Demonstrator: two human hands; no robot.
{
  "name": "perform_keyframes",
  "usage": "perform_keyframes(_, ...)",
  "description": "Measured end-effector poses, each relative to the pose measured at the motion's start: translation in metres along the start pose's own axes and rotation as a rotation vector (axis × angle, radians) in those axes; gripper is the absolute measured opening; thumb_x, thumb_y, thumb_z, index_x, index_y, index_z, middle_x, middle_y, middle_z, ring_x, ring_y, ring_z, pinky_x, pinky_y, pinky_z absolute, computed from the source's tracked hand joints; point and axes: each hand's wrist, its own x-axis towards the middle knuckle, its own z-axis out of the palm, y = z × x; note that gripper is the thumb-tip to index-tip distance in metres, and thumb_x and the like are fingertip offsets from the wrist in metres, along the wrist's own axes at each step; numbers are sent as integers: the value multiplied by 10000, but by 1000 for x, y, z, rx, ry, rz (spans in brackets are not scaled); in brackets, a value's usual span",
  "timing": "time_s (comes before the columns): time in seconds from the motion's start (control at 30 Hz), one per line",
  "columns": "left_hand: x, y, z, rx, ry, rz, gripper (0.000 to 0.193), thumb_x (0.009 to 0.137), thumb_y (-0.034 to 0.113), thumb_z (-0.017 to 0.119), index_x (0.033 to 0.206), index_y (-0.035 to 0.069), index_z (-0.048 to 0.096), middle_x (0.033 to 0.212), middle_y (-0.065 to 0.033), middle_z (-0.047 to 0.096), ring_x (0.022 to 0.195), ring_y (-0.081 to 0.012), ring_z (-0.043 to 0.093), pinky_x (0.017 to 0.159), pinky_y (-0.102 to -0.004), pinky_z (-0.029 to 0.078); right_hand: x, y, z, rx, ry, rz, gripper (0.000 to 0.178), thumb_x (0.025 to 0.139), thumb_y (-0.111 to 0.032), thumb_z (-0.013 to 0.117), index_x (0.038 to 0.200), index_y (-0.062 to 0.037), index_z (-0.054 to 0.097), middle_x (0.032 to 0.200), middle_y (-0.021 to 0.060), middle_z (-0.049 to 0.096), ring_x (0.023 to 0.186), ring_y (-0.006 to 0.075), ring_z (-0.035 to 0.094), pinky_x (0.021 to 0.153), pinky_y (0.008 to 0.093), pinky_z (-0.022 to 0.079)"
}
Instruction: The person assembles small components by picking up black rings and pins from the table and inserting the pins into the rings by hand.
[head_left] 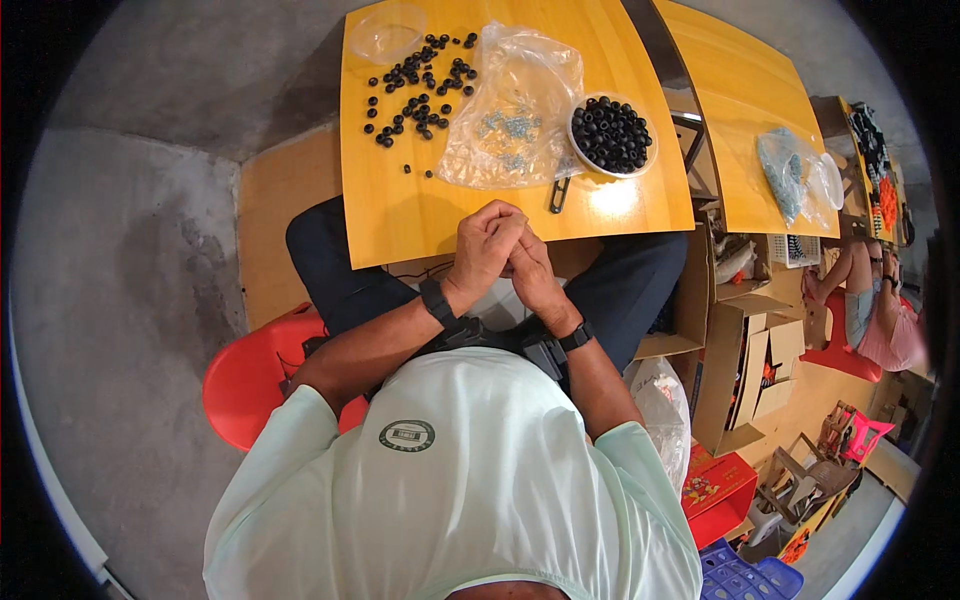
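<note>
My left hand [484, 250] and my right hand [534, 272] are pressed together at the near edge of the yellow wooden table [400, 215]. Their fingers are curled against each other; whatever they may hold between them is hidden. Beyond them, a clear plastic bag [470, 160] lies flat with small silvery metal pieces [512, 126] on it. To its right stands a round tub [652, 160] heaped with small black round parts [608, 135] that have holes. More such loose parts [418, 108] are scattered on the left. A small black slotted piece [559, 195] lies near the front edge.
A clear round container [388, 35] sits at the far left corner. On a second yellow table [720, 100] lies a bag of bluish-grey pieces [785, 170]. Open cardboard boxes [730, 380] stand on the floor at right. Another person [890, 335] sits farther right.
</note>
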Motion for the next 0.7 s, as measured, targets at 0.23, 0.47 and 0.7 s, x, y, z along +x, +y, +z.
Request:
perform_keyframes(0.23,8,8,-6,-126,48,32,186,901,140,633,896,-46,633,769,-8,622,721,-67,551,664,-223,463,19,1,2,-239,-58,-269,262,1039,-231,456,1162,-30,571,1046,3,576,930,91,525,794,222,446)
perform_keyframes(0.47,12,-6,-18,-262,131,-83,200,898,160,661,872,-37,640,741,-23,634,693,-74,563,646,-223,456,31,13,8,-186,-98,-146,279,1035,-248,489,1194,-36,577,1070,-2,588,959,87,531,826,220,450)
perform_keyframes(0.7,11,2,-17,-297,168,-65,196,892,143,661,832,-40,621,709,-16,628,660,-65,546,635,-219,448,33,16,15,41,-73,-2,269,1033,-266,496,1180,-63,592,1044,-25,586,914,58,522,780,196,436)
